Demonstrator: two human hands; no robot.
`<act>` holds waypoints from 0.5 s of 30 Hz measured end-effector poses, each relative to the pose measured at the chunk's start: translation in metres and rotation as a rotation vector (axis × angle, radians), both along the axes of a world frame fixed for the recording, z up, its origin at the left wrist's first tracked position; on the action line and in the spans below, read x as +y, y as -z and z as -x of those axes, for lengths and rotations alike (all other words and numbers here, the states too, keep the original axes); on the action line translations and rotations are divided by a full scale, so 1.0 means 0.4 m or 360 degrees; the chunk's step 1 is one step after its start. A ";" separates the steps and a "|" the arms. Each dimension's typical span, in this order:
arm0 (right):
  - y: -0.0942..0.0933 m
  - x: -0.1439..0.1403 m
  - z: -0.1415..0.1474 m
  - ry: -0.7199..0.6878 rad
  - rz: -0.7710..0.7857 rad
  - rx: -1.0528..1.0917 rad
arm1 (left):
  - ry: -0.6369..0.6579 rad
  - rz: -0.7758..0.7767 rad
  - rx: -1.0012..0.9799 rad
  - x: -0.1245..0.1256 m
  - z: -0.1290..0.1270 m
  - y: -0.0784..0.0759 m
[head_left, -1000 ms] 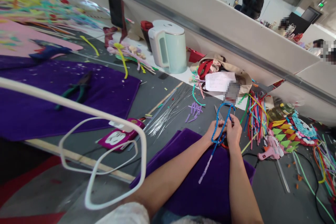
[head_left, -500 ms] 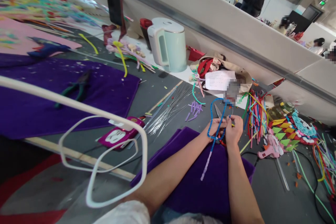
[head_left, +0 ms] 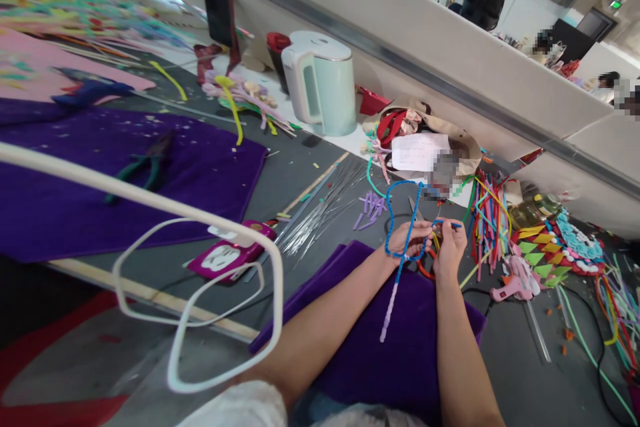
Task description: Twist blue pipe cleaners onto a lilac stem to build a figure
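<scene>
Both of my hands meet over the far edge of a purple cloth (head_left: 380, 353). My left hand (head_left: 406, 241) pinches a blue pipe cleaner (head_left: 400, 220) bent into a loop, whose pale lilac tail hangs down over the cloth. My right hand (head_left: 450, 247) grips the other end of the same blue pipe cleaner, which pokes out to the right. Scissors with red-orange handles (head_left: 423, 265) lie just under my hands, mostly hidden.
A pale green kettle (head_left: 323, 83) stands at the back. Thin metal wires (head_left: 320, 207), a bundle of coloured pipe cleaners (head_left: 487, 220), a pink glue gun (head_left: 515, 287), green-handled pliers (head_left: 145, 167) on a larger purple cloth and a white wire shape (head_left: 195, 280) surround me.
The blue loop has swung leftward and widened, and my right hand has pulled its end out to the right. Both hands stay in the same spot.
</scene>
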State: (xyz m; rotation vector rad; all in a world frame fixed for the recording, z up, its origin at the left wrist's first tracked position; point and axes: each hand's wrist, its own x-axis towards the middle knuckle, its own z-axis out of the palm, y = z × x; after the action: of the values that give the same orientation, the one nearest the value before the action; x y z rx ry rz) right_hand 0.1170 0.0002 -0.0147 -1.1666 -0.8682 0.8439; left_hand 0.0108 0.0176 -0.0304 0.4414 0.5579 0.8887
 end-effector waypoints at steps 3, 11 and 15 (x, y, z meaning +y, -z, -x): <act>0.005 0.004 -0.003 -0.0150 0.0118 0.0316 | 0.0041 -0.0035 -0.0075 0.001 -0.003 0.014; 0.018 0.013 -0.030 -0.0492 0.0275 0.0706 | 0.0176 -0.0069 -0.0075 -0.004 -0.005 0.018; 0.023 0.017 -0.037 -0.0507 0.0324 0.0729 | 0.0178 -0.0051 0.0043 -0.011 -0.002 -0.001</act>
State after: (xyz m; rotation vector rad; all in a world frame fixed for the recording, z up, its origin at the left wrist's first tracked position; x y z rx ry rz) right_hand 0.1316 0.0071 -0.0237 -0.9604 -0.6016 1.4233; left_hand 0.0117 0.0130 -0.0299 0.5097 0.5388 0.7862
